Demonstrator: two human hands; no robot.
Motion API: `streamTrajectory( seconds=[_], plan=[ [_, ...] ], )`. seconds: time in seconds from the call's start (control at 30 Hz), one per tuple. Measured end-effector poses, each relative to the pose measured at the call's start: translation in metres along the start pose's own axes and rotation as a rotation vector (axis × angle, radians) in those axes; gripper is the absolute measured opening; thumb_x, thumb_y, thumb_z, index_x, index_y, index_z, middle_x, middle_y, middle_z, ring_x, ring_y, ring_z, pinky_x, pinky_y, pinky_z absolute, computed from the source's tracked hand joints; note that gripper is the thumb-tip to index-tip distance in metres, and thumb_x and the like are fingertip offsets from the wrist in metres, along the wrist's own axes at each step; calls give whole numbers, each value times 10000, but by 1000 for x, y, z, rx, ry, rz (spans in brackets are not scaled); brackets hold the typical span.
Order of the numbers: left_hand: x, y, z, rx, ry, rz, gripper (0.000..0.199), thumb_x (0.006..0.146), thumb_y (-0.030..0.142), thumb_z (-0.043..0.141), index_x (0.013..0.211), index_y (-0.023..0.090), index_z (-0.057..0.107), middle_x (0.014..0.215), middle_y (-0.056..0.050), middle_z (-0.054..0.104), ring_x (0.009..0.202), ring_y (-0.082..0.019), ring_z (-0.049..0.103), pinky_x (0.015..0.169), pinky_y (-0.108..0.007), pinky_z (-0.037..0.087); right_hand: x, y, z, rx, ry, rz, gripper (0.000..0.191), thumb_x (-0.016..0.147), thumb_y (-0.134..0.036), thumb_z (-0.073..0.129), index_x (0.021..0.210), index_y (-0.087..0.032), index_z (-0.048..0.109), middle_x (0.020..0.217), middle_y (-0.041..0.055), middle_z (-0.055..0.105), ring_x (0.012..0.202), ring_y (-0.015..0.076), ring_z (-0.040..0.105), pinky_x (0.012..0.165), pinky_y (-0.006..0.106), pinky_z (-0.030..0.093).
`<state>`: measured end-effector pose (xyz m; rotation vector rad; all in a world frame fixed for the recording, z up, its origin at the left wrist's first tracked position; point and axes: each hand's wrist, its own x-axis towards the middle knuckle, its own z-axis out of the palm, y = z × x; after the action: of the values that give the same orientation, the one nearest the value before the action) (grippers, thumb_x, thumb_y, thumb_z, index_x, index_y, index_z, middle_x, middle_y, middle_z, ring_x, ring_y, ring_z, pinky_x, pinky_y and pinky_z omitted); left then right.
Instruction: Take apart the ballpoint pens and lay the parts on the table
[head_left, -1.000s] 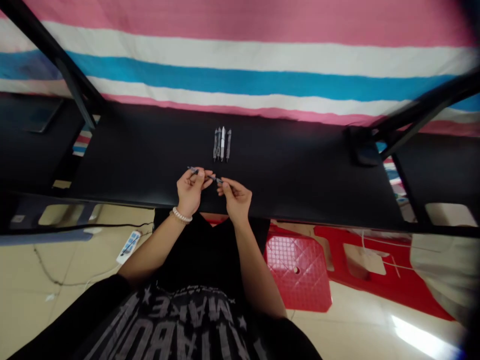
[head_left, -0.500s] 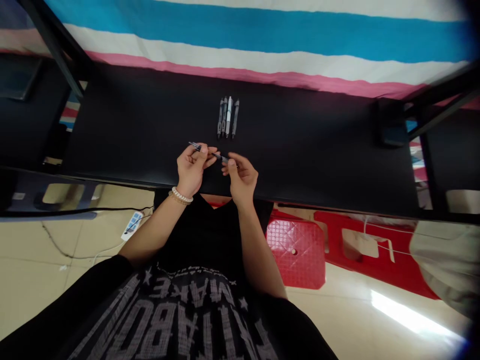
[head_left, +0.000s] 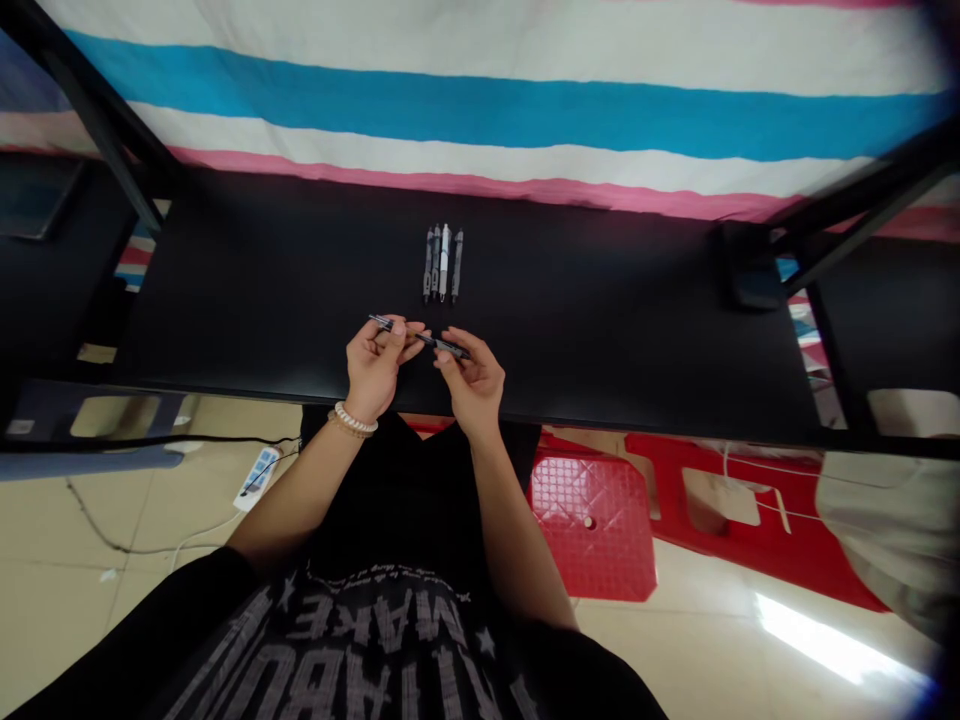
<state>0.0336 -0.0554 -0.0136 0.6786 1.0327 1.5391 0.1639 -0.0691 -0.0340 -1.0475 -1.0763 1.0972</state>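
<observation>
Left hand (head_left: 373, 372) pinches a slim pen part (head_left: 382, 322); right hand (head_left: 477, 385) pinches a dark pen part (head_left: 453, 349). Both sit above the desk (head_left: 615, 310), on the near side of 4 pens (head_left: 445, 262). Cannot tell whether the 2 parts are joined. Handling, judged: light, stiff, smooth, liable to twist or roll; narrow middle probably weakest. Best hold: light pinch on the thicker ends.
</observation>
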Motion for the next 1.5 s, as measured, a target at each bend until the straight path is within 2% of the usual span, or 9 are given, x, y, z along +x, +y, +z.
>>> streamTrajectory(
  seconds=[0.1,0.23,0.37,0.47,0.6,0.77,0.93,1.37,1.5],
  plan=[
    [-1,1,1,-5,-2,4,345,772,426,832,944,177,665,934,-66,782,866,-175,769,819,-313,630,0,-1,0,-27,6,50,263,909,-463,705,1034,-237,750,895,35,734,729,157,709,659,303,632],
    [-1,1,1,-16,0,-9,335,777,414,830,938,171,666,919,-63,784,853,-171,771,808,-306,634,1,-4,0,-22,12,-35,281,833,-440,795,1038,-253,754,1124,62,719,992,201,718,829,337,635],
    [-1,1,1,-11,-21,-15,329,785,412,825,948,169,675,929,-72,787,864,-179,772,808,-309,635,0,-6,2,-26,16,50,265,901,-447,718,1053,-232,752,881,33,740,690,148,696,619,286,623],
    [-1,1,1,-34,-23,-22,327,785,410,828,944,169,675,923,-73,788,863,-187,775,821,-320,634,-3,-6,3,-46,66,-16,199,878,-411,751,963,-232,771,927,37,722,701,144,685,635,293,625],
    [0,1,1,-99,71,-8,354,765,426,842,941,178,659,910,-58,785,874,-194,776,856,-339,624,-6,-7,4,-42,160,-100,154,864,-376,769,920,-232,764,975,43,696,779,156,687,679,302,626],
    [2,-1,2,-123,178,29,346,792,451,813,925,180,644,916,-55,778,866,-175,769,880,-330,605,-5,-6,4,12,219,-81,159,838,-358,792,902,-224,736,887,21,693,713,139,673,636,274,611],
    [4,-1,-1,-154,200,39,308,832,439,779,927,191,623,889,-36,775,854,-159,767,864,-300,597,-4,-6,5,32,240,-45,185,831,-377,790,903,-221,720,869,17,698,715,150,692,632,279,616],
    [6,-1,-5,-84,146,5,327,848,489,749,941,208,611,887,-25,770,854,-161,767,819,-289,608,-5,-9,2,-34,146,-17,165,842,-384,786,901,-234,750,922,34,706,704,147,673,620,289,607],
    [5,-1,-3,-85,140,8,338,837,486,761,944,206,605,872,-21,767,840,-160,765,828,-295,609,-6,-9,2,4,108,-73,71,863,-302,779,919,-258,782,952,37,710,858,175,704,712,298,614]
  ],
)
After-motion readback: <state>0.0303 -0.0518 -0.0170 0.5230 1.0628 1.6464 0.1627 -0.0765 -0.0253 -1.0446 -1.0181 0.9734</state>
